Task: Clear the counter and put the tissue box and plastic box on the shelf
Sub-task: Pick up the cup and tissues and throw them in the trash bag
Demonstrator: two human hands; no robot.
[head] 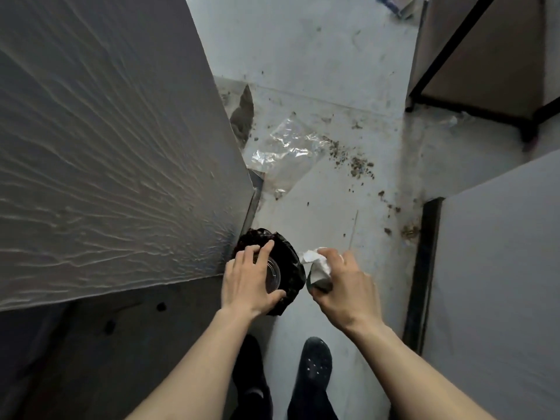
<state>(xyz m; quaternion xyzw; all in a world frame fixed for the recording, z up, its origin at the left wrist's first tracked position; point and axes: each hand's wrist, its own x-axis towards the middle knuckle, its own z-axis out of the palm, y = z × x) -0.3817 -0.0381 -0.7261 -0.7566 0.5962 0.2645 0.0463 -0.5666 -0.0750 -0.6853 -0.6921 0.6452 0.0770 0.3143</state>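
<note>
Looking down past two dark shoes (315, 371) on the pale floor (321, 86), the person's bare forearms reach forward over a small bin lined with a black plastic bag (288, 265). The left hand (245, 283) has its fingers spread and curled around a clear plastic cup (272, 277), thumb on the near rim and fingertips on the far rim, holding it over the bag's mouth. The right hand (342, 286), just beside it, is closed around a crumpled white tissue wad (318, 268), with something darker tucked under it that I cannot identify.

Both items look very light. The cup is thin and will likely flex or crack if squeezed, so a loose hold across the rim suits it. The tissue is soft and compressible; a full-fist grip keeps loose bits from dropping. The bag's edge is floppy and may fold in.

Farther out, a crinkled transparent plastic bag (285, 153) lies on the floor near brown crumbs (357, 165). It will be slippery and limp, best pinched at a corner. To the left rises a grey textured panel (106, 131); far right stands a black metal-framed shelf (485, 71).

Neither the tissue box nor the plastic box can be identified here; a blue-and-white object (397, 4) at the top edge is too cropped to tell.
</note>
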